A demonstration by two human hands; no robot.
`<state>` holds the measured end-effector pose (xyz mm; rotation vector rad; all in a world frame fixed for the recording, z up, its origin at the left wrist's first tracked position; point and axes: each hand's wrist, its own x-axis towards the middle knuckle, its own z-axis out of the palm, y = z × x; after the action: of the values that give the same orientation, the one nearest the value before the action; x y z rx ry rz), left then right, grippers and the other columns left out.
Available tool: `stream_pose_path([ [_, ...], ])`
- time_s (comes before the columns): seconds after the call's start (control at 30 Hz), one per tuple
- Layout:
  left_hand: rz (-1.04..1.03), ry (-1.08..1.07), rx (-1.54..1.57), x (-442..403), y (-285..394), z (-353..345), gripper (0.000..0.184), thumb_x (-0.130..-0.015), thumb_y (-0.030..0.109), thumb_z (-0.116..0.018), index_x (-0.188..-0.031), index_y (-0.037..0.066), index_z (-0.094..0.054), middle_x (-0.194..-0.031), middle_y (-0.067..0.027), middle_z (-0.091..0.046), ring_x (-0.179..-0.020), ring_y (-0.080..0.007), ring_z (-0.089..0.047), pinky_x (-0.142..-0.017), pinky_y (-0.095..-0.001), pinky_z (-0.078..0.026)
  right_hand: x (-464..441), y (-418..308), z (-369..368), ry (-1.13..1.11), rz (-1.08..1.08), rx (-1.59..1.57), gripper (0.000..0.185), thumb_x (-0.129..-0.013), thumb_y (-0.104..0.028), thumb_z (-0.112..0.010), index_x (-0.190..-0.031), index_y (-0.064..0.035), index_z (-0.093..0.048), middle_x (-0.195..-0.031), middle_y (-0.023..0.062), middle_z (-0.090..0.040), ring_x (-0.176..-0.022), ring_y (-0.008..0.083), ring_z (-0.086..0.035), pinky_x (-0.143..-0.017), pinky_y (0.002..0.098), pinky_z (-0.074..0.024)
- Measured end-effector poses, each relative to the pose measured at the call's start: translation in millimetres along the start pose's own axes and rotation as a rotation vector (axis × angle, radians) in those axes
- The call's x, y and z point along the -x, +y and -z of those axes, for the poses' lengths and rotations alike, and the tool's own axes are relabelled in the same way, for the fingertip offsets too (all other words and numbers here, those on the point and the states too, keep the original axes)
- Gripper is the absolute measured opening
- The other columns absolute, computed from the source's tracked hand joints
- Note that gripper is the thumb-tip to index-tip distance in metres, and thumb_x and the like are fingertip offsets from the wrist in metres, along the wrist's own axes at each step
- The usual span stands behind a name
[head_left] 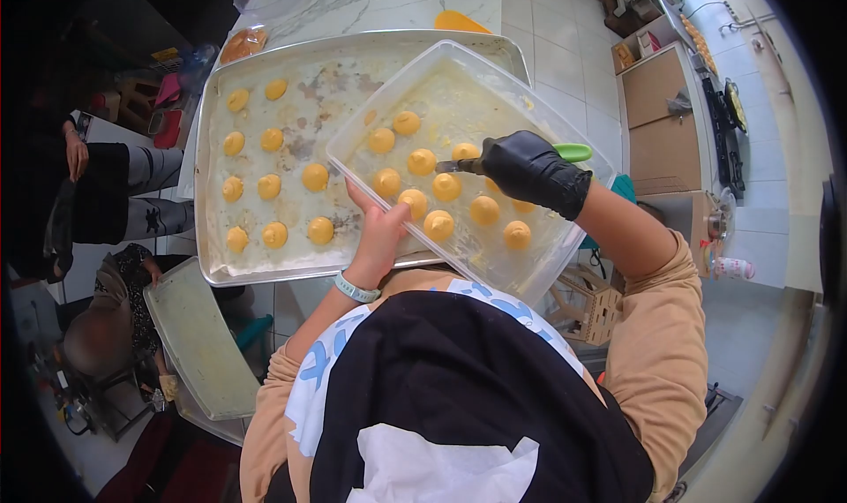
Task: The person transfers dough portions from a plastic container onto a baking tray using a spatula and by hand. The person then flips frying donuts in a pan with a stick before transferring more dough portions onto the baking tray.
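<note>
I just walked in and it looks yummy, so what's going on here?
A person's left hand holds the edge of a clear tub, over part of a big tray. The black-gloved right hand holds a tool, its tip beside one of the yellow blobs in the tub. Ten more blobs show on the tray, in rows.

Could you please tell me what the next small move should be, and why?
I would probably draw the green-handled spatula gently back: its tip sits right at a round, peaked yellow piece resting among others in the translucent rectangular plastic tub, whose rim the bare left hand holds while the black-gloved right hand grips the spatula.
</note>
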<state>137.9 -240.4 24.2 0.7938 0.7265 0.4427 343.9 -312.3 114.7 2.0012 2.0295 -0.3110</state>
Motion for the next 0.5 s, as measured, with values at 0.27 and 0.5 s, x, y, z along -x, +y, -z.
stream_pose_path([
  [0.27, 0.199, -0.121, 0.155, -15.9, -22.1, 19.8, 0.026, -0.076, 0.006, -0.045, -0.101, 0.003, -0.04, -0.099, -0.007, -0.045, -0.096, -0.0185, -0.048, -0.085, -0.0413, -0.044, -2.4, 4.9, -31.5, 0.111, 0.041, 0.006, 0.02, -0.077, -0.01, -0.052, -0.095, -0.0083, -0.062, -0.066, 0.0116, -0.057, -0.057, 0.0271, -0.06, -0.05, 0.0357, -0.0487],
  [0.5, 0.206, -0.151, 0.152, -14.2, -16.5, 14.1, 0.023, -0.077, 0.013, -0.048, -0.097, 0.004, -0.042, -0.098, -0.0055, -0.045, -0.094, -0.0177, -0.05, -0.084, -0.0414, -0.044, -3.7, 10.2, -38.5, 0.083, 0.041, -0.148, 0.041, -0.076, -0.007, -0.051, -0.114, -0.0221, -0.058, -0.072, 0.0134, -0.056, -0.063, 0.027, -0.06, -0.054, 0.0352, -0.0494],
])
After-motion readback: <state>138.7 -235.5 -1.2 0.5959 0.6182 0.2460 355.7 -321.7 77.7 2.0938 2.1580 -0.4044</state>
